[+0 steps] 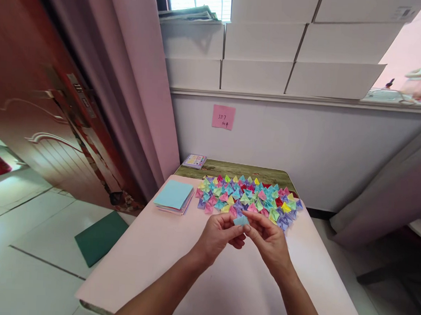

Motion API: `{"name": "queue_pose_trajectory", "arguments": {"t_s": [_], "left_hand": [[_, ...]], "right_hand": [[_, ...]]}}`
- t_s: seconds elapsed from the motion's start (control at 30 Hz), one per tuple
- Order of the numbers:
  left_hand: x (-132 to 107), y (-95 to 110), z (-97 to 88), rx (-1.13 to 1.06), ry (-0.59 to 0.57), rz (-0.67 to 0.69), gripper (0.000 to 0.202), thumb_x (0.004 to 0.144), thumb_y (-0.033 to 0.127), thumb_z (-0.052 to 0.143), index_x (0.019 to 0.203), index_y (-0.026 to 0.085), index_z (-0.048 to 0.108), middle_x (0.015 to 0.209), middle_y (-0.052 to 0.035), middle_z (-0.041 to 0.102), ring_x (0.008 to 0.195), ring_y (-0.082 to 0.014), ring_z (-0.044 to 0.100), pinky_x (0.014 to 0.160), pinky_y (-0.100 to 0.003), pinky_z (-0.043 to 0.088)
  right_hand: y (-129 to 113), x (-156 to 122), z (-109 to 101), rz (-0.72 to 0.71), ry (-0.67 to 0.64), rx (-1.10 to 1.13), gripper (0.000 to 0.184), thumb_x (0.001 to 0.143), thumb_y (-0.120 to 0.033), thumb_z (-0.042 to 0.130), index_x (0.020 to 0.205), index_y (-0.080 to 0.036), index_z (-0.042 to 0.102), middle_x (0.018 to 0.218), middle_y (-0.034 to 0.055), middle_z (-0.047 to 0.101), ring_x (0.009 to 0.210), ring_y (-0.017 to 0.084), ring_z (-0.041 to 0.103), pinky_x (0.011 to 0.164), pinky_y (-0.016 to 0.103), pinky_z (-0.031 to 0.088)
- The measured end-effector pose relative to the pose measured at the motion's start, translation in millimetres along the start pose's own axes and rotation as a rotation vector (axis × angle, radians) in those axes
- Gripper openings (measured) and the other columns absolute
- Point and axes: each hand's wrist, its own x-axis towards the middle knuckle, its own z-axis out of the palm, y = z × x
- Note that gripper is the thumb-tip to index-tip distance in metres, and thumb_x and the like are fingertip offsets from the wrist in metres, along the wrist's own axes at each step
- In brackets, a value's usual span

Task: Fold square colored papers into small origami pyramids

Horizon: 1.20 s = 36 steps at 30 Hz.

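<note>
Both my hands meet above the middle of the pink table (149,253). My left hand (217,237) and my right hand (268,239) pinch a small folded piece of light blue paper (241,220) between their fingertips. Just beyond the hands lies a spread of several small folded paper shapes (248,199) in pink, teal, yellow, green and purple. A stack of square paper sheets (174,196) with a light blue sheet on top sits to the left of that spread.
A small pack of coloured paper (195,161) lies on the wood-grain surface (252,171) behind the table. A pink note (223,117) is stuck on the wall. White boxes (272,48) line the sill. A curtain (130,78), a red door (33,106) and a green mat (100,236) are at left.
</note>
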Motion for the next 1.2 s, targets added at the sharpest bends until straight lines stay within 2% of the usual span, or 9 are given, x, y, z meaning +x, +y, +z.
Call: {"name": "queue_pose_trajectory", "arguments": {"t_s": [0.13,0.33,0.5,0.6,0.7,0.83,1.0,1.1,1.2], "left_hand": [[-1,4,0.9,-0.017,-0.05,-0.017,0.036,0.069,0.044,0.077,0.079,0.012,0.063,0.069,-0.0048,0.068,0.061,-0.0163,0.066,0.063,-0.03,0.054],[-4,8,2.8,-0.012,-0.054,-0.04,0.034,0.069,0.042,0.076,0.079,0.012,0.065,0.071,-0.0064,0.069,0.062,-0.0172,0.066,0.061,-0.03,0.055],[-6,9,6.8,-0.025,0.018,-0.038,0.031,0.067,0.04,0.078,0.072,0.012,0.064,0.065,-0.0058,0.068,0.056,-0.0173,0.066,0.059,-0.03,0.055],[-8,9,8.9,-0.039,0.077,-0.007,0.03,0.067,0.039,0.077,0.068,0.012,0.063,0.063,-0.0055,0.068,0.053,-0.0176,0.065,0.057,-0.031,0.055],[-11,11,8.2,-0.073,0.096,0.04,0.028,0.069,0.037,0.075,0.069,0.012,0.064,0.062,-0.0053,0.068,0.054,-0.0182,0.065,0.059,-0.033,0.056],[-17,18,3.7,-0.099,0.012,0.065,0.025,0.074,0.036,0.073,0.076,0.011,0.066,0.064,-0.0057,0.069,0.059,-0.0193,0.067,0.068,-0.036,0.057],[-22,21,-2.5,-0.165,-0.103,0.079,0.027,0.076,0.035,0.072,0.089,0.012,0.069,0.079,-0.0095,0.071,0.074,-0.0223,0.069,0.078,-0.039,0.055],[-21,15,-5.4,-0.184,-0.077,0.054,0.029,0.077,0.039,0.071,0.086,0.011,0.069,0.079,-0.0104,0.072,0.069,-0.0211,0.068,0.074,-0.038,0.056],[-20,11,-5.7,-0.176,-0.048,0.034,0.031,0.079,0.041,0.07,0.086,0.011,0.069,0.081,-0.0107,0.072,0.068,-0.0204,0.068,0.072,-0.037,0.056]], "right_hand": [[1,0,-4,-0.07,0.023,-0.096,0.035,0.083,-0.038,0.067,0.116,-0.025,0.067,0.103,0.006,0.068,0.086,0.019,0.064,0.075,0.032,0.054],[-9,-2,-6,-0.208,0.021,-0.263,0.029,0.086,-0.032,0.064,0.114,-0.029,0.069,0.097,0.0053,0.066,0.08,0.018,0.063,0.068,0.03,0.055],[-10,-4,-4,-0.322,0.074,-0.312,0.021,0.084,-0.027,0.064,0.103,-0.031,0.074,0.1,0.0071,0.068,0.09,0.022,0.064,0.068,0.031,0.056],[-10,-4,-2,-0.378,0.073,-0.335,0.017,0.084,-0.024,0.064,0.092,-0.031,0.077,0.099,0.0067,0.068,0.089,0.022,0.066,0.07,0.033,0.056],[-12,-5,1,-0.449,0.029,-0.368,0.021,0.084,-0.019,0.063,0.093,-0.032,0.077,0.104,0.0061,0.067,0.089,0.021,0.066,0.074,0.034,0.056],[-14,-7,5,-0.531,0.027,-0.405,0.029,0.082,-0.014,0.062,0.098,-0.034,0.075,0.104,0.0056,0.069,0.094,0.022,0.067,0.079,0.036,0.055],[-10,-9,5,-0.494,0.084,-0.402,0.026,0.083,-0.017,0.059,0.096,-0.032,0.076,0.105,0.0064,0.069,0.1,0.026,0.065,0.085,0.04,0.054],[-10,-10,3,-0.441,0.04,-0.382,0.025,0.084,-0.024,0.059,0.102,-0.032,0.075,0.112,0.0073,0.067,0.106,0.027,0.063,0.089,0.043,0.051],[-11,-10,4,-0.305,-0.002,-0.265,0.023,0.087,-0.036,0.057,0.098,-0.029,0.076,0.119,0.0084,0.064,0.114,0.03,0.057,0.092,0.043,0.05]]}}
